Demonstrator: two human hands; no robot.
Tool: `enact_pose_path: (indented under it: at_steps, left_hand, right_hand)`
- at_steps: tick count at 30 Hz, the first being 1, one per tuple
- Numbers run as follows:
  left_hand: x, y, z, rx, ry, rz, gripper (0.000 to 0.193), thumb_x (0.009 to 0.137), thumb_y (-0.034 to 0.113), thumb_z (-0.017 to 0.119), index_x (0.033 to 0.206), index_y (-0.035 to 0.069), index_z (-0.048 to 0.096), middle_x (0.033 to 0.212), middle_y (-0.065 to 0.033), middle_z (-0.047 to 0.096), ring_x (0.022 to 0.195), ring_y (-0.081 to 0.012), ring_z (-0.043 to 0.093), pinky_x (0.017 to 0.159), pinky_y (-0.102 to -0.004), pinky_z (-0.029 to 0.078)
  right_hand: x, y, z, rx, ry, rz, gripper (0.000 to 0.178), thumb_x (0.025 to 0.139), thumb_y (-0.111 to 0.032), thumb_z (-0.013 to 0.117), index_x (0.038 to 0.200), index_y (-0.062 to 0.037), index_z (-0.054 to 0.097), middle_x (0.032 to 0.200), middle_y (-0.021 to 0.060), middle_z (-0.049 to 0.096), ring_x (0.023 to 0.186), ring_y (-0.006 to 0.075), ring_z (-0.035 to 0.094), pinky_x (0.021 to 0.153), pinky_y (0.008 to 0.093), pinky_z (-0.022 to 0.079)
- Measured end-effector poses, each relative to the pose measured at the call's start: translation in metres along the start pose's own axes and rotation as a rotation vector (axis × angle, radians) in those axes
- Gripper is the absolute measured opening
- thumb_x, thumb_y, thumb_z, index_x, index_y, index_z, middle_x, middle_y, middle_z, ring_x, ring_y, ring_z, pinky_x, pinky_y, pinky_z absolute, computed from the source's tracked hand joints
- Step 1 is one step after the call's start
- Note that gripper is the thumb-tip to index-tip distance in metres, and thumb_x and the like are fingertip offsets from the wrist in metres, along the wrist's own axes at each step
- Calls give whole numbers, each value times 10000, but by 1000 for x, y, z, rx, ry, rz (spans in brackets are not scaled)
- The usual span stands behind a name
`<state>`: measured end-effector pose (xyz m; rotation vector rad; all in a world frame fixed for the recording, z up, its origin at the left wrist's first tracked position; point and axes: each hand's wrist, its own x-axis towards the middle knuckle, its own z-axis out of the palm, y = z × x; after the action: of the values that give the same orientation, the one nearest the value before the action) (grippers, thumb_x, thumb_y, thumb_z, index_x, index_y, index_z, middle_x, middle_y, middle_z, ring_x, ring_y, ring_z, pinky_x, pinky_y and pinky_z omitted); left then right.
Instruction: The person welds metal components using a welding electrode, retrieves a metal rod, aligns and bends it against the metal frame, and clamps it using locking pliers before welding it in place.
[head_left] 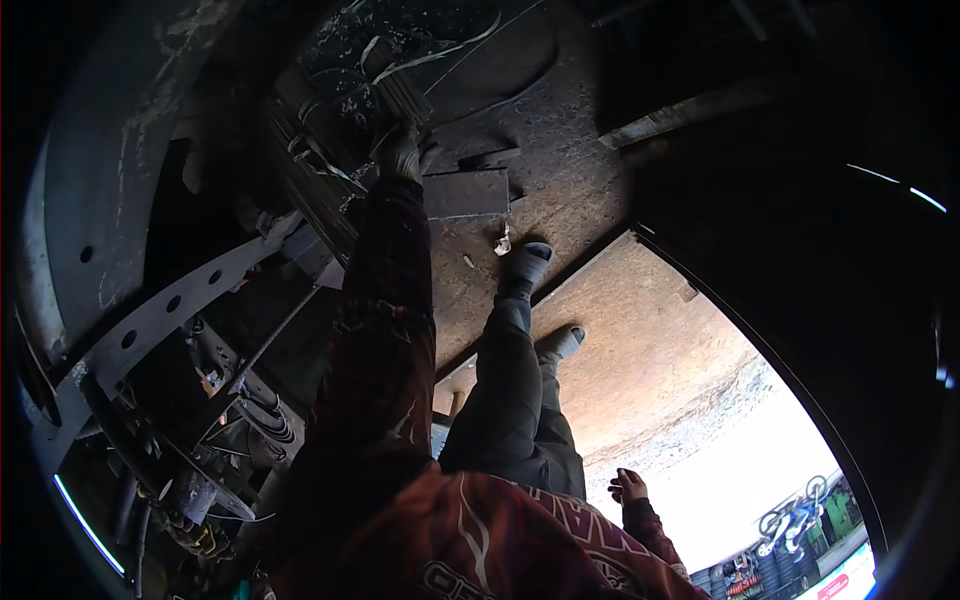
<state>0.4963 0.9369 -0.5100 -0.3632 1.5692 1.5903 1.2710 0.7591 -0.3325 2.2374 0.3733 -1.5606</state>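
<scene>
My left arm reaches far forward, and my left hand, which looks gloved in grey, is closed at the near end of a dark ridged piece. Shadow hides what exactly its fingers grip. Left of that hand lies a bundle of long dark strips with pale ties around it. A flat grey metal plate rests on the floor just right of my left wrist. Down by my right side hangs my right hand, empty, its fingers loosely bent and apart.
A curved metal beam with holes crosses the left side, above coiled cables and dark metal parts. A crumpled pale scrap lies near my feet. A floor edge runs beneath my legs. Outside at right stand a motorcycle and stacked tyres.
</scene>
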Motion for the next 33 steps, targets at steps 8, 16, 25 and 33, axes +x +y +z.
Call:
enact_pose_path:
  at_steps: [8, 16, 25, 33]
  left_hand:
    - [-24, -11, 4, 97, 99, -24, 521, 975, 373, 599, 1394, 109, 437, 1201, -126, 593, 1053, -294, 618, 893, -449, 532]
    - [-11, -10, -2, -213, -59, 62, 335, 983, 325, 605, 1235, 110, 562, 1082, -35, 601, 985, -198, 635, 722, -320, 580]
    - [-29, -3, -3, -300, -177, 1, 288, 1016, 272, 539, 1236, 87, 555, 933, -52, 642, 792, -179, 670, 587, -229, 561]
    - [-27, -7, -2, -26, 3, 18, 303, 1005, 260, 560, 1252, 84, 545, 935, -63, 623, 761, -161, 655, 555, -206, 536]
  right_hand:
    - [-11, -18, 4, -112, 4, 16, 356, 975, -315, 617, 1238, -76, 605, 971, 116, 699, 728, 180, 675, 562, 289, 463]
    - [-4, -27, -8, -99, 7, -3, 360, 967, -325, 627, 1226, -76, 612, 958, 104, 704, 721, 172, 672, 562, 292, 460]
    - [5, -35, -2, -106, -48, -33, 402, 939, -387, 664, 1225, -110, 607, 932, 113, 694, 697, 194, 670, 524, 300, 457]
    - [4, -42, -6, -102, -35, -35, 425, 942, -405, 654, 1232, -99, 602, 951, 118, 695, 712, 197, 673, 551, 307, 467]
